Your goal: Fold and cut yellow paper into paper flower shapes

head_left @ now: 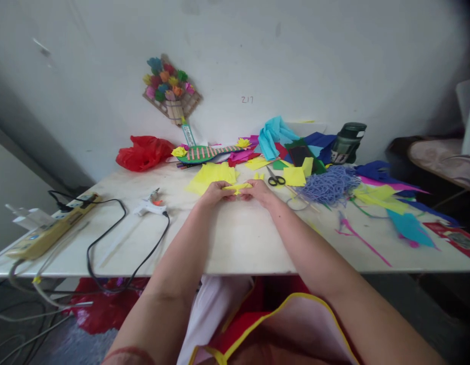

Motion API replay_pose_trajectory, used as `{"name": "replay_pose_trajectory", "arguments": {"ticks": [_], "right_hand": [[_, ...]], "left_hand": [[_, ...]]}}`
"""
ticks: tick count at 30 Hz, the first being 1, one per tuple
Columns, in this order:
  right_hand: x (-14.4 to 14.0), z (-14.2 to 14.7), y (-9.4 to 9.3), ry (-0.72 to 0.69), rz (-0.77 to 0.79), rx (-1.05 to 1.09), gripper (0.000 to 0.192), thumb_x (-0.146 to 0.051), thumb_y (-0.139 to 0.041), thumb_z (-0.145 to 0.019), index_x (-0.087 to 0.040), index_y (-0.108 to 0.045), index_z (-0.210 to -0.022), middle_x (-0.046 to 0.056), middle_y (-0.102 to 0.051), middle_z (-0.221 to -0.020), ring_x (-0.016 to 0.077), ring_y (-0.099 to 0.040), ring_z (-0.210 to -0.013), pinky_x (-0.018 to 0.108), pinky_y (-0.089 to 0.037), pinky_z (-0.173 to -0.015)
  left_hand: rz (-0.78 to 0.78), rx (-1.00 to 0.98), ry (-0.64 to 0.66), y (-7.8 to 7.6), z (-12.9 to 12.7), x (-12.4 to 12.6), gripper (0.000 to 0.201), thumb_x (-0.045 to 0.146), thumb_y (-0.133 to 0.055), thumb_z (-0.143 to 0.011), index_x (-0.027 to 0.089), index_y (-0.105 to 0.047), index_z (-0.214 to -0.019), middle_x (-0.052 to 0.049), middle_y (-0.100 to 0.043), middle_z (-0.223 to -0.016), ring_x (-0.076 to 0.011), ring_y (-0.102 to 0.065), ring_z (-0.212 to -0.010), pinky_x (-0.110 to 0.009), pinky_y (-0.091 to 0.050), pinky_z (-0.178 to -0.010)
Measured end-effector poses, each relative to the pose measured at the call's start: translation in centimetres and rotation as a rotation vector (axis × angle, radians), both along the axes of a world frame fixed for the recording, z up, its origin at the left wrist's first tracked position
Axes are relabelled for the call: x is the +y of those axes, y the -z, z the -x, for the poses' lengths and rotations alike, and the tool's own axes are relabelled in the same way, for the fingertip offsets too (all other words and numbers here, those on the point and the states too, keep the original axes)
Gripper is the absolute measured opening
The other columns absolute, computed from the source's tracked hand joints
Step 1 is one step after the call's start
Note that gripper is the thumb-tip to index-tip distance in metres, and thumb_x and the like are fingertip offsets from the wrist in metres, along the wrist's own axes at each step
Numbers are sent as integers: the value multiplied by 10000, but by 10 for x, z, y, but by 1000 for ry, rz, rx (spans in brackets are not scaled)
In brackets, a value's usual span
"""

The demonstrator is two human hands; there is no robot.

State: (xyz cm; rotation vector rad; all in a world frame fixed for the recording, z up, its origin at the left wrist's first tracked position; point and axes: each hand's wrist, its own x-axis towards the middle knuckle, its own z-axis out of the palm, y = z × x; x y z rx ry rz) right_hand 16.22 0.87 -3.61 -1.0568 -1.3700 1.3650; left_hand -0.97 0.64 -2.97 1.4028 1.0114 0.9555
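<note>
Between my two hands, low over the white table (250, 243), is a small strip of yellow crepe paper (238, 188). My left hand (217, 192) pinches its left end. At the other end, the fingers of my right hand (259, 191) are closed on it. A larger yellow crepe sheet (212, 175) lies just behind my left hand. Black-handled scissors (276, 178) rest a little beyond my right hand, beside cut yellow paper squares (295, 176). My fingertips are partly hidden behind the paper and slightly blurred.
A hot glue gun (150, 205) with its black cord and a power strip (54, 225) occupy the left side. To the right are a heap of purple shredded paper (328, 185), a dark bottle (348, 143) and coloured scraps. A red plastic bag (144, 153) sits behind.
</note>
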Motion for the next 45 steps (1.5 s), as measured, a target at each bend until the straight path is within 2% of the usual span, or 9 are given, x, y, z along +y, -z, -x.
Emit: {"name": "replay_pose_trajectory", "arguments": {"ticks": [6, 18, 26, 34, 45], "right_hand": [[0, -2, 2, -3, 40, 44, 126, -113, -669, -607, -119, -586, -701, 21, -634, -517, 109, -577, -418, 170, -446, -379], [2, -5, 2, -3, 55, 39, 65, -80, -639, -611, -103, -590, -649, 37, -639, -532, 97, -553, -388, 170, -431, -357], [3, -6, 4, 3, 43, 74, 106, -87, -621, -625, -107, -611, -729, 33, -644, -542, 93, -554, -395, 172, -437, -382], [4, -13, 4, -82, 69, 143, 260, -113, -625, -621, -107, -626, -881, 56, -658, -579, 112, -580, -432, 189, -449, -411], [5, -17, 5, -151, 7, 222, 242, -118, -627, -576, -123, -645, -818, 44, -653, -567, 113, -570, -434, 222, -456, -467]], "left_hand": [[74, -12, -11, 2, 2, 0, 359, 268, -736, -519, 108, -543, -777, -43, -640, -622, -144, -611, -558, -259, -493, -579], [69, -56, -38, 1, 2, -3, 345, 256, -728, -533, 99, -558, -790, -36, -634, -608, -134, -603, -531, -231, -481, -539], [91, -157, -9, 3, 4, -2, 328, 178, -710, -559, 91, -568, -842, -43, -645, -628, -144, -618, -582, -260, -501, -619], [88, -204, 60, 1, 9, -3, 324, 183, -686, -600, 83, -584, -891, -86, -659, -681, -148, -618, -574, -242, -497, -564], [93, -325, 94, -2, 10, -4, 264, 100, -626, -638, 70, -587, -898, -107, -663, -709, -160, -634, -631, -253, -505, -624]]}}
